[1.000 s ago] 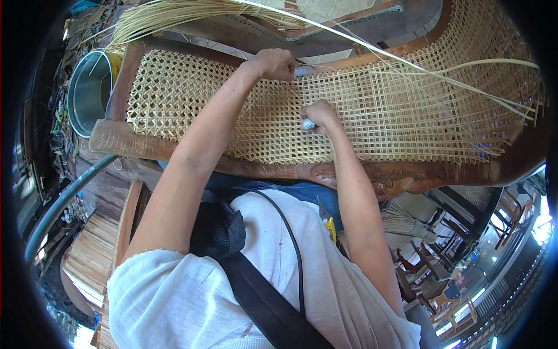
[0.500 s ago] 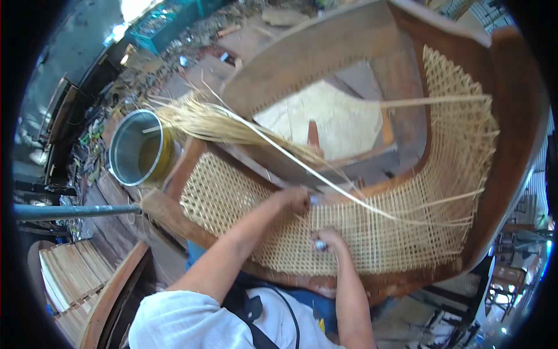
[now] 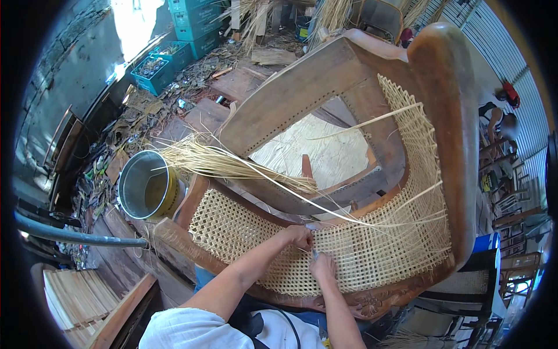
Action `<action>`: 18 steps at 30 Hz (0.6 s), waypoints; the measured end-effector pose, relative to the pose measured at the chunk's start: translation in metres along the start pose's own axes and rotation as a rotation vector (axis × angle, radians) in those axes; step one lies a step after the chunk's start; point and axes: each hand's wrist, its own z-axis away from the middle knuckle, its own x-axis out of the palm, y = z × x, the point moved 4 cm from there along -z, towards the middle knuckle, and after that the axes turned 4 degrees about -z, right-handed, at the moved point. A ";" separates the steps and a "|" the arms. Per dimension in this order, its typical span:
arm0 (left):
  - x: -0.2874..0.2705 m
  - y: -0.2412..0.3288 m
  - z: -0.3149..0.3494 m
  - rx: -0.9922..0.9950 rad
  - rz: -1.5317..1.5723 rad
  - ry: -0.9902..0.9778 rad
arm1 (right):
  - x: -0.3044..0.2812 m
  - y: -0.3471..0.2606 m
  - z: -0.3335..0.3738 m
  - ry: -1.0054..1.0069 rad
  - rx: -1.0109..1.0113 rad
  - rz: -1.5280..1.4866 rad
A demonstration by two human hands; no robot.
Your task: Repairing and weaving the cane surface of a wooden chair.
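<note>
In the middle of a carved wooden chair frame (image 3: 343,308), both my hands work at the woven cane panel (image 3: 389,244). My left hand (image 3: 299,237) is closed at the panel's inner edge; a thin pale strand seems to run from its fingers, but what they pinch is too small to tell. Just below and to the right, my right hand (image 3: 323,269) is closed around a small grey metal tool (image 3: 315,254), its tip against the weave. Loose cane strands (image 3: 407,218) trail over the panel's right part. One long pale strand (image 3: 279,180) crosses from the bundle.
A bundle of cane strips (image 3: 232,166) lies across the frame, beside a metal bucket (image 3: 131,189) of liquid. A pipe (image 3: 81,235) juts in from the left. Slatted wood (image 3: 84,299) stands lower left. Green crates (image 3: 154,75) are at the back; a person (image 3: 497,125) sits far right.
The chair appears lower and further left as the view shifts, and the picture is sharper. My right hand has turned and moved closer to my left hand at the weave.
</note>
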 end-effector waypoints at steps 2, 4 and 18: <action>-0.003 -0.003 0.008 -0.020 -0.004 0.059 | 0.004 0.000 -0.001 -0.004 0.040 -0.035; -0.007 -0.006 0.016 -0.012 0.021 0.105 | 0.004 0.004 -0.006 0.034 0.049 -0.064; -0.021 0.036 0.038 -0.083 0.002 0.288 | -0.071 0.058 0.041 0.087 0.139 -0.025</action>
